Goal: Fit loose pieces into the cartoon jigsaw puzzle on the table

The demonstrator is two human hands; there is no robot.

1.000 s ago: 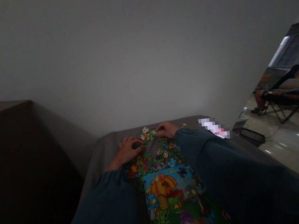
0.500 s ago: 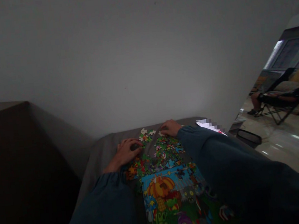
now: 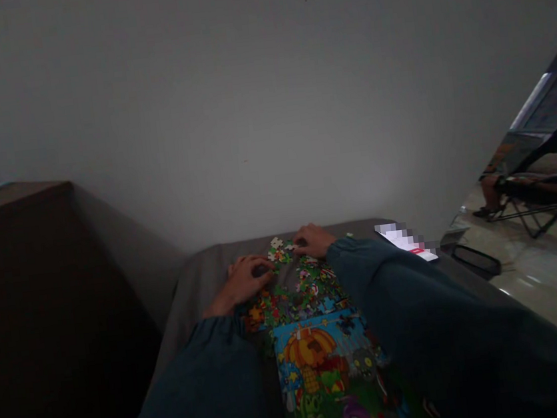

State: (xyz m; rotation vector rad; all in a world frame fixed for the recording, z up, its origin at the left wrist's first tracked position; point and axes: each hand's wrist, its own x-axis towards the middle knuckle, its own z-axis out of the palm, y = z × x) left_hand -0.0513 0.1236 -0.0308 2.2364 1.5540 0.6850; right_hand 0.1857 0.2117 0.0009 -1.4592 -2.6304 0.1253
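Loose jigsaw pieces [image 3: 312, 284] lie in a heap on a grey cloth-covered surface, some with their pale backs up. My left hand [image 3: 246, 281] rests at the heap's left edge, fingers curved and thumb apart from them, holding nothing that I can see. At the far side of the heap, my right hand [image 3: 314, 240] has its bent fingertips closed at a pale jigsaw piece [image 3: 290, 248]. Nearer to me lies a colourful puzzle picture [image 3: 314, 366] with a pumpkin and cartoon figures. My right sleeve hides its right side.
A lit phone [image 3: 408, 242] lies at the right on the grey cloth [image 3: 200, 271]. The white wall [image 3: 246, 105] rises right behind. A dark brown cabinet [image 3: 38, 263] stands at the left. Far right, a person sits in a folding chair [image 3: 534, 200] on the shiny floor.
My right hand has shifted a little left over the heap, towards the pale pieces. My left hand keeps its place. The whole view has swung slightly left.
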